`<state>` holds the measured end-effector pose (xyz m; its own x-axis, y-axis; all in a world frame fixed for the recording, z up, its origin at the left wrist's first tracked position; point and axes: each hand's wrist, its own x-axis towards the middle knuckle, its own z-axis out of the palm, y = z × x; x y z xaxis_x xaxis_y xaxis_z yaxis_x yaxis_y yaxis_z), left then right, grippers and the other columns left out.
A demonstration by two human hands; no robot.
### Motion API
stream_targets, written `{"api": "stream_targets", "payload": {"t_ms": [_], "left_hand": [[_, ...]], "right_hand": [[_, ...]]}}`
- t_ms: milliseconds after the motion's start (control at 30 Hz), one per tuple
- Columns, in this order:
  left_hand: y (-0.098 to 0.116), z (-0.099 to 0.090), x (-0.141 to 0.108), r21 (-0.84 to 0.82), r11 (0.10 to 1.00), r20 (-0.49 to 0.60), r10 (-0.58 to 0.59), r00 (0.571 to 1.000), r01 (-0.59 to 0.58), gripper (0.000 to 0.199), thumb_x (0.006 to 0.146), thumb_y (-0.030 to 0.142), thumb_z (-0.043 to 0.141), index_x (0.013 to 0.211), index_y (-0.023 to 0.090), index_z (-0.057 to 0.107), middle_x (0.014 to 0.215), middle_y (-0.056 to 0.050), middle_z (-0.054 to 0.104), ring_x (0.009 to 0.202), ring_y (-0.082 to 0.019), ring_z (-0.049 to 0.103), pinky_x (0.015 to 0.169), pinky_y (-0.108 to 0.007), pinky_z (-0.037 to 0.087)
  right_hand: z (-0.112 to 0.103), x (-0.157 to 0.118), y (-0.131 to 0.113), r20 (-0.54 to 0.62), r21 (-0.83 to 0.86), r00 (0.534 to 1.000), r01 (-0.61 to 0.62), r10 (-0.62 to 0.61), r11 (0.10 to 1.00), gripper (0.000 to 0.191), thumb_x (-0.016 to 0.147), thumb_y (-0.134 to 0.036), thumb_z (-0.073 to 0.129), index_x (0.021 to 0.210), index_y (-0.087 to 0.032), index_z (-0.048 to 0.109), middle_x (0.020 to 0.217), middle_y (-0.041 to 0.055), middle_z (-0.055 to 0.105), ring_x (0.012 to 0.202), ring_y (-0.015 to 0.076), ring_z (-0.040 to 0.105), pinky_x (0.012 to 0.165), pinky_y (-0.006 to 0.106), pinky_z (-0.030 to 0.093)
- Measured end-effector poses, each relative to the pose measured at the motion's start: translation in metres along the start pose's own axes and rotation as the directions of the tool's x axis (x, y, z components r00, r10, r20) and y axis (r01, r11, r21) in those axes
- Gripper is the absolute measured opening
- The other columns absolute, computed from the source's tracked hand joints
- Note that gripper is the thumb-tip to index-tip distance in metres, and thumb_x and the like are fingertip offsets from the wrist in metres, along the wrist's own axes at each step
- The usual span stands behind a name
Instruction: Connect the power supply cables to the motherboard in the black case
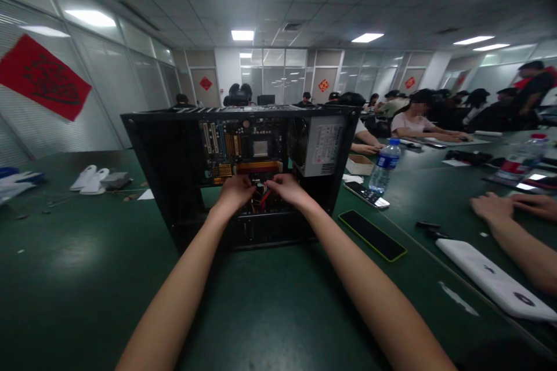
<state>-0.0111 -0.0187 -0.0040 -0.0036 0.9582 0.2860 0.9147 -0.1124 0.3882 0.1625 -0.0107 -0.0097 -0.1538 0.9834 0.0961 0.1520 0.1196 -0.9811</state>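
A black computer case (152, 156) stands on the green table with its side off, facing me. Both my hands reach into its lower part. My right hand (287, 188) pinches a thin cable (264, 198) with red and light wires. My left hand (235, 192) is closed just left of it, fingertips together, and what it holds is too small to make out. Above my hands sit the motherboard (243, 142), with a square processor socket (260, 148), and a reddish-brown memory module (256, 167). A silver power supply (322, 148) fills the upper right corner.
Right of the case are a black phone (372, 235) with a green edge, another phone (366, 194), a water bottle (386, 165), a small open box (360, 165) and a white device (496, 278). Another person's hands (500, 207) rest farther right. White objects (90, 179) lie left.
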Motion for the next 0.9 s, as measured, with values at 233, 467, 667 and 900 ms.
{"api": "stream_targets", "payload": {"t_ms": [233,467,667,900], "left_hand": [[-0.004,0.003,-0.003,0.007,0.994,0.155,0.104,0.983,-0.106,0.026,0.092,0.035,0.058,0.097,0.02,0.078,0.103,-0.01,0.078,0.097,-0.023,0.071,0.075,-0.027,0.047],[-0.007,0.008,0.003,0.016,0.994,0.147,0.104,0.984,-0.107,0.032,0.094,0.036,0.054,0.092,0.019,0.081,0.095,-0.012,0.078,0.094,-0.025,0.071,0.078,-0.028,0.047],[-0.006,0.006,0.005,0.018,0.996,0.148,0.088,0.985,-0.092,0.036,0.097,0.032,0.049,0.089,0.018,0.081,0.093,-0.013,0.078,0.092,-0.024,0.071,0.077,-0.028,0.048],[-0.006,0.006,0.004,0.008,0.996,0.142,0.089,0.986,-0.091,0.038,0.098,0.03,0.046,0.09,0.017,0.08,0.093,-0.013,0.077,0.092,-0.024,0.071,0.079,-0.028,0.048]], "right_hand": [[0.014,0.007,-0.004,0.143,0.21,0.938,-0.34,0.315,0.917,0.022,0.1,-0.007,0.047,0.08,-0.011,0.053,0.062,0.0021,0.061,0.05,0.0083,0.059,0.053,0.018,0.052],[0.024,0.01,-0.004,0.153,0.337,0.879,-0.476,0.452,0.812,0.015,0.102,-0.006,0.043,0.09,-0.013,0.049,0.065,0.0008,0.059,0.051,0.0086,0.061,0.051,0.018,0.056],[0.036,0.013,-0.005,0.129,0.415,0.865,-0.491,0.485,0.766,0.014,0.102,-0.006,0.041,0.093,-0.014,0.048,0.064,-0.0004,0.057,0.049,0.0075,0.058,0.049,0.015,0.053],[0.036,0.012,-0.006,0.122,0.442,0.863,-0.49,0.491,0.751,0.014,0.103,-0.008,0.04,0.094,-0.015,0.048,0.062,-0.0014,0.056,0.045,0.0071,0.055,0.045,0.014,0.049]]}}
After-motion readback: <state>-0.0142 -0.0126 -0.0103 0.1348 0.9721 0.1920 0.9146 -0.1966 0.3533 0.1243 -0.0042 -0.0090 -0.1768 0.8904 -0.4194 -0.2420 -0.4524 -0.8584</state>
